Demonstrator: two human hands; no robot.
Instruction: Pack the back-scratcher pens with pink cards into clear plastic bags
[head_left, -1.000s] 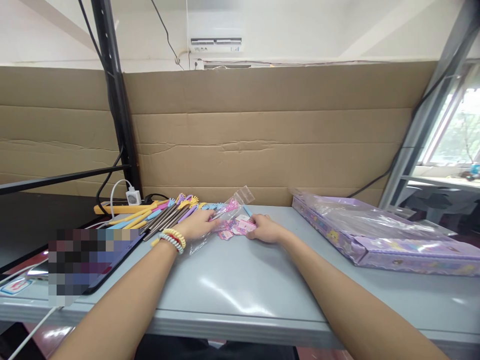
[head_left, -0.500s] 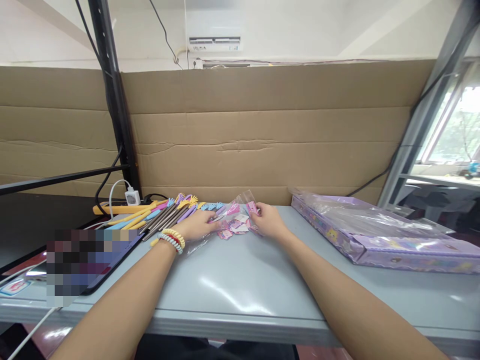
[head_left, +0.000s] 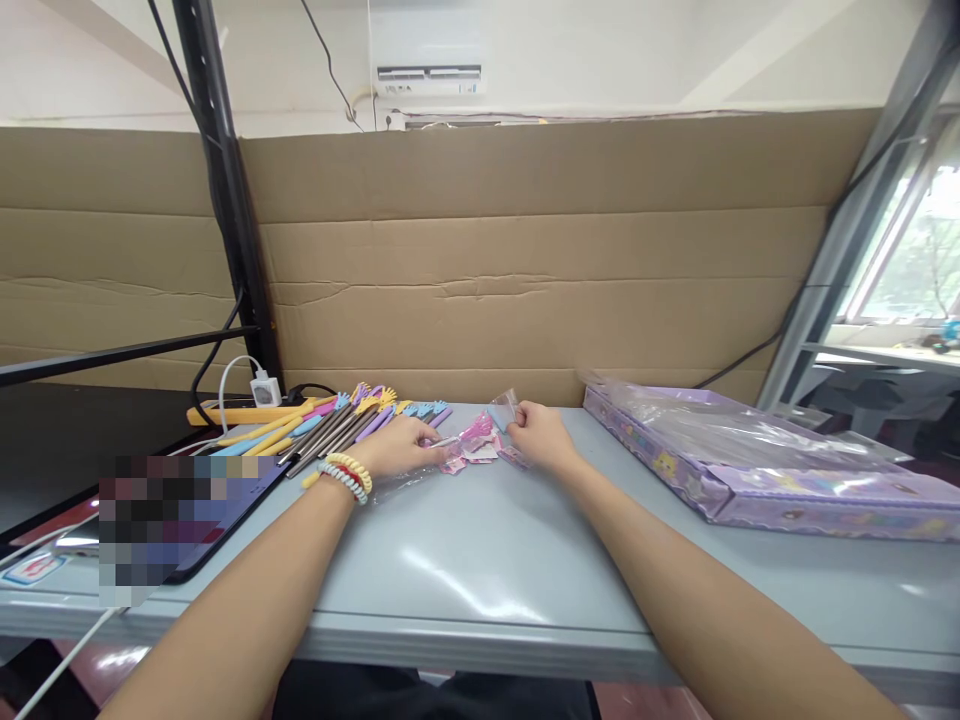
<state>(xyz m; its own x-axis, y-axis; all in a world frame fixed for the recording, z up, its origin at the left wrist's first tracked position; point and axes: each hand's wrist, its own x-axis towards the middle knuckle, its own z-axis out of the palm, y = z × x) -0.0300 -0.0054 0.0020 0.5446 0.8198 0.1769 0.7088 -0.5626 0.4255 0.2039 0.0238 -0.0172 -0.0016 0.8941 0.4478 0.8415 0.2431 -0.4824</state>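
Note:
My left hand is closed on a clear plastic bag, whose loose film trails below the palm. Opposite it, my right hand pinches a small clear plastic bag at its upper edge. I cannot tell whether the two pieces of plastic are joined. Between my hands a bright pink piece shows at the left fingertips. Several small pink-and-white printed cards lie in a loose pile on the grey tabletop.
Left of my hands lie several colourful sticks with hand-shaped ends. A tablet and a white charger are further left. On the right sits a flat purple box under clear film. Cardboard stands behind.
The small bag at my right fingers now looks clear, where a pink card showed in it before. The plastic over the card pile has shifted and bunched toward my left hand.

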